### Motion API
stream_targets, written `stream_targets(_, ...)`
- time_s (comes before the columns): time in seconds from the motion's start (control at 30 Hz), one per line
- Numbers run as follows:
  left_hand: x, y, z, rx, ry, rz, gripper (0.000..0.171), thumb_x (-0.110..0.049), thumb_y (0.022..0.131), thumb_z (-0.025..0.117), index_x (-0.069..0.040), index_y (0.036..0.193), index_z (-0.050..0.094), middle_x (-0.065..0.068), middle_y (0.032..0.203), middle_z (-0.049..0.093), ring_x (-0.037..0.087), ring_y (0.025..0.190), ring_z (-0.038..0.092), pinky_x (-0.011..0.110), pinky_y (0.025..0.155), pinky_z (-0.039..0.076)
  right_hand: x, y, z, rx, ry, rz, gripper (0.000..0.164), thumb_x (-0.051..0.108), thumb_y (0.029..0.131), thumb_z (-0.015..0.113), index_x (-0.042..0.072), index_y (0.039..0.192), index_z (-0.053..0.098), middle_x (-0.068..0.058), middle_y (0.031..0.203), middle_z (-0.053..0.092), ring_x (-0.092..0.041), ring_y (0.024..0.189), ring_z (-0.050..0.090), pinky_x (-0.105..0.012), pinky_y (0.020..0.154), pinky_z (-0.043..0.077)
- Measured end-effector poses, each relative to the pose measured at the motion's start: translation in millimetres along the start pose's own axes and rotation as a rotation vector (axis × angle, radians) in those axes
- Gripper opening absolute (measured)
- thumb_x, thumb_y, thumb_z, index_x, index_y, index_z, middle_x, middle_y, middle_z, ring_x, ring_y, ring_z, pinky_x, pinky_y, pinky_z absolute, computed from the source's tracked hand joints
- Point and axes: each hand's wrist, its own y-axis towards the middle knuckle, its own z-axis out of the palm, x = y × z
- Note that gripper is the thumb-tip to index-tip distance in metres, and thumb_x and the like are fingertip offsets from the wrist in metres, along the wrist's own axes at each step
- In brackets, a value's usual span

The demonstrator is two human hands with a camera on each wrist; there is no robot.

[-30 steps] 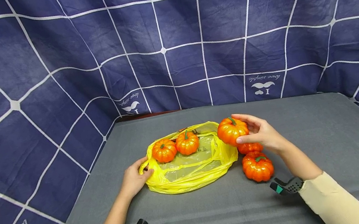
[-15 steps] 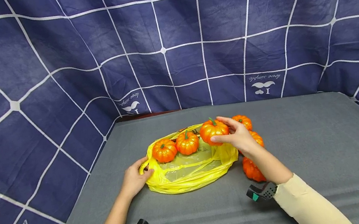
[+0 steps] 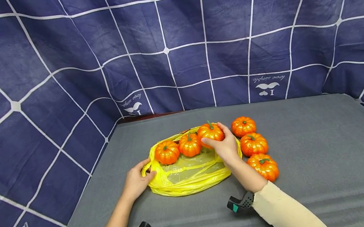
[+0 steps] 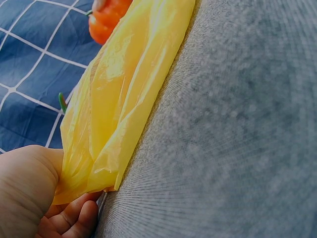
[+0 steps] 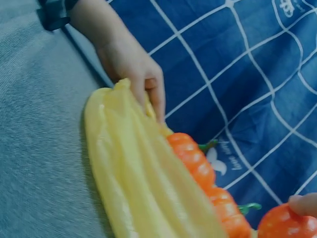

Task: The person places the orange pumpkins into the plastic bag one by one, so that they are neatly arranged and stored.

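A yellow plastic bag [image 3: 184,188] lies spread on the table with its mouth facing up. Its left rim is pinched by my left hand [image 3: 136,183], thumb inside; the left wrist view shows the film [image 4: 119,99] bunched at that hand. Two small orange pumpkins, one at the left [image 3: 166,152] and one beside it [image 3: 190,145], sit along the far side within the bag. My right hand [image 3: 226,148] grips a third pumpkin [image 3: 209,132] by its right side, over the bag's far right part, close against the middle pumpkin. In the right wrist view this held pumpkin [image 5: 283,225] is partly cut off.
Right of the bag, three more pumpkins stand in a row on the grey table [image 3: 320,154]: a far one [image 3: 243,126], a middle one [image 3: 253,144] and a near one [image 3: 266,167], partly behind the right forearm. A blue curtain [image 3: 188,63] with white lines hangs behind and at the left.
My right hand has carried its pumpkin leftward from beside the bag to over its far side, next to the two others. The row at the right is uncovered. My left hand stays put.
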Motion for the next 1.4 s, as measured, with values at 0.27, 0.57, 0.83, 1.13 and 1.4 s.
stream_targets(0.27, -0.3, 0.6, -0.3, 0.009, -0.007, -0.001, 0.052, -0.009, 0.087, 0.069, 0.010, 0.134, 0.052, 0.028, 0.132, 0.055, 0.042, 0.124, 0.049, 0.053, 0.102, 0.039, -16, 0, 16, -0.180, -0.040, -0.107, 0.082, 0.008, 0.074, 0.084, 0.006, 0.145, 0.043, -0.015, 0.147, 0.042, -0.031, 0.132, 0.041, -0.042, 0.110, 0.031)
stream_targets(0.57, 1.1, 0.9, 0.6, 0.003, 0.009, 0.015, 0.052, -0.010, 0.087, 0.069, 0.009, 0.133, 0.053, 0.027, 0.131, 0.056, 0.042, 0.123, 0.050, 0.053, 0.101, 0.040, -30, 1, 25, -0.266, -0.090, -0.112, 0.081, 0.007, 0.075, 0.083, 0.009, 0.145, 0.043, -0.018, 0.147, 0.035, -0.035, 0.134, 0.035, -0.044, 0.112, 0.026)
stream_targets(0.83, 0.8, 1.2, 0.8, 0.007, 0.001, 0.017, 0.050, -0.010, 0.088, 0.069, 0.009, 0.132, 0.054, 0.027, 0.130, 0.056, 0.042, 0.122, 0.051, 0.053, 0.101, 0.040, -39, 3, 26, -0.294, -0.129, -0.125, 0.079, 0.009, 0.076, 0.083, 0.008, 0.144, 0.043, -0.019, 0.146, 0.035, -0.036, 0.134, 0.035, -0.044, 0.112, 0.026)
stream_targets(1.13, -0.2, 0.1, 0.1, 0.006, 0.005, 0.014, 0.053, -0.010, 0.087, 0.069, 0.009, 0.133, 0.053, 0.027, 0.131, 0.056, 0.041, 0.123, 0.050, 0.052, 0.100, 0.040, -45, 4, 27, -0.311, -0.155, -0.113, 0.080, 0.014, 0.075, 0.084, 0.008, 0.144, 0.043, -0.019, 0.146, 0.037, -0.036, 0.133, 0.037, -0.046, 0.111, 0.027)
stream_targets(1.4, -0.3, -0.2, 0.3, 0.004, 0.007, 0.008, 0.053, -0.009, 0.087, 0.070, 0.009, 0.133, 0.053, 0.026, 0.131, 0.056, 0.040, 0.121, 0.052, 0.052, 0.099, 0.041, -45, 3, 26, -0.312, -0.189, -0.117, 0.081, 0.013, 0.075, 0.084, 0.006, 0.144, 0.043, -0.022, 0.145, 0.037, -0.038, 0.132, 0.037, -0.047, 0.110, 0.029)
